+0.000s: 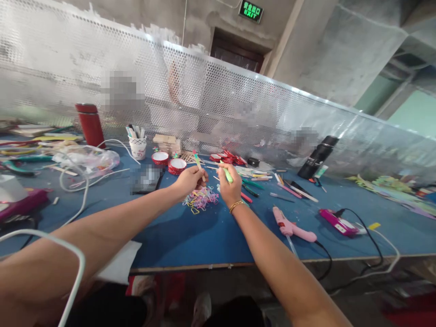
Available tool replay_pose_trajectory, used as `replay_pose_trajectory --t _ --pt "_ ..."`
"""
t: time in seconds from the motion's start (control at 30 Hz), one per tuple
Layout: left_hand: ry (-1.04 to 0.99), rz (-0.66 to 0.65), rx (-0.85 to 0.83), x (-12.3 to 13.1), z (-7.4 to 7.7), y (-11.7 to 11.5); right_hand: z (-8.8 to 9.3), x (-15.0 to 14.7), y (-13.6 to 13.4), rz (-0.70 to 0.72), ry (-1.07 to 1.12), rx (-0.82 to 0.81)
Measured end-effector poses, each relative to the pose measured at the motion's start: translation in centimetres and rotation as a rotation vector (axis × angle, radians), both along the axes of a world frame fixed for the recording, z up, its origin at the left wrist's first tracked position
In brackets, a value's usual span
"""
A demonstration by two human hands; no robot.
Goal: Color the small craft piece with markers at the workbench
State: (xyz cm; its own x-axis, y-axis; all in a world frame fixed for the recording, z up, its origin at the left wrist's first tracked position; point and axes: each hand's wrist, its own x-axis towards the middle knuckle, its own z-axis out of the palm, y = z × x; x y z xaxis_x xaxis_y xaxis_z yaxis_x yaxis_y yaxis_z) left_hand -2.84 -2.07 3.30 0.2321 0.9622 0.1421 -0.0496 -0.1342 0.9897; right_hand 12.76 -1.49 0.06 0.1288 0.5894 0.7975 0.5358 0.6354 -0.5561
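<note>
Above the middle of the blue table, my left hand point(191, 178) is closed round the lower part of a wooden craft stick point(196, 158). The stick stands nearly upright, coloured green with red at its tip. Close beside it, my right hand point(230, 185) grips a light green marker point(227, 174) like a pen, its tip pointing up and left toward the stick. I cannot tell whether the tip touches the stick. Under my hands lies a loose heap of small pastel plastic clips point(201, 199).
Behind my hands are red patterned tape rolls point(177, 166) and a paper cup of pens point(138, 147). A pink glue gun point(293, 228) and a magenta power strip point(338, 222) lie at right. A black bottle point(316, 158) and red bottle point(90, 126) stand before the perforated screen point(218, 97).
</note>
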Motion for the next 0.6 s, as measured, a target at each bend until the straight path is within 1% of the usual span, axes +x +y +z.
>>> replay_pose_trajectory --t 0.1,0.27,0.47,0.6 --pt "-0.006 0.023 -0.036 0.09 0.24 -0.43 -0.06 0.03 -0.02 0.002 0.001 0.005" --pt "-0.039 0.005 -0.088 -0.16 0.25 -0.93 0.02 -0.27 -0.13 -0.003 -0.02 0.01" --pt "-0.043 0.017 -0.089 -0.57 -0.02 -0.76 -0.07 -0.43 -0.02 -0.031 -0.046 0.001" --pt "-0.032 -0.001 -0.075 -0.45 -0.19 -0.98 0.02 -0.41 -0.12 -0.049 -0.036 0.005"
